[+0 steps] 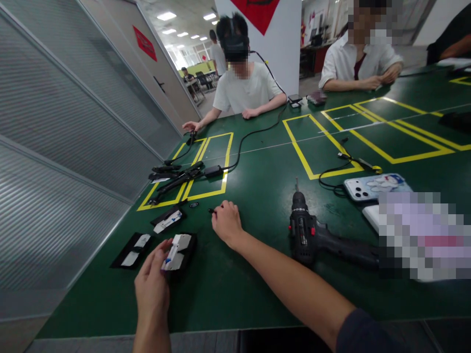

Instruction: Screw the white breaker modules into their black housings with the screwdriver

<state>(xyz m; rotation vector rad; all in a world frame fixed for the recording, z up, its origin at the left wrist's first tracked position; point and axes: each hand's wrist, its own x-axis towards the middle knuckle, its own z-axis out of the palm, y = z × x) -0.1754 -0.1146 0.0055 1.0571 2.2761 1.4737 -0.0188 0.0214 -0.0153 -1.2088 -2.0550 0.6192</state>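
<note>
My left hand grips a small black module with white and blue parts that rests on the green table near its front edge. My right hand reaches forward, its fingers pinched on a tiny dark part lying on the table. Two similar black modules lie close by, one to the left and one just beyond. A black cordless drill lies on its side to the right of my right arm.
Black tools and cables lie in yellow taped boxes at the left. A phone in a cartoon case and a white item sit at the right. Two people sit across the table. A glass partition runs along the left.
</note>
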